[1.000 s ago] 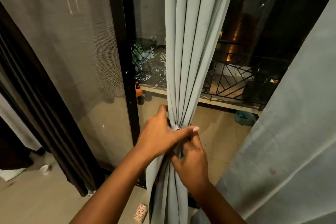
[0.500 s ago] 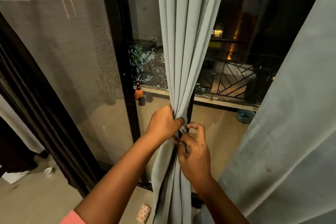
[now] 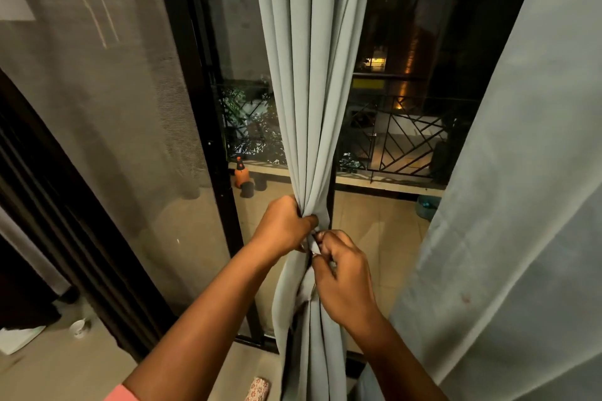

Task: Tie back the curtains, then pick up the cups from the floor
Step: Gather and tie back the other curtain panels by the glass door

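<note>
Since half a second ago: left hand (image 3: 282, 225) still clenched round the gathered curtain (image 3: 306, 81) at its narrowest, much as before; right hand (image 3: 342, 273) lowered a little, fingers now curled tighter, pinching a small pale tie end (image 3: 314, 246) just below the left thumb. Earlier, those fingers more spread and raised. Bunch held centre, in front of the dark door frame (image 3: 208, 127), folds fanning out above and below the grip. View shifted slightly, nothing else moved.

Around: second curtain (image 3: 521, 205) hanging loose at right, covering that side of the glass, well apart from the gathered one. Mesh screen (image 3: 107, 114) at left. Outside, balcony railing (image 3: 404, 143), orange bottle (image 3: 241, 172) and a dark pot beside it on the tiled floor, teal bowl (image 3: 426, 205) partly hidden by the right curtain. Indoors on the floor: white cup (image 3: 79, 327) far left near the dark frame, patterned cup (image 3: 257, 389) lying on its side at the bottom edge, just left of the curtain's foot. Forearms crossing the lower view, hiding part of the floor.
</note>
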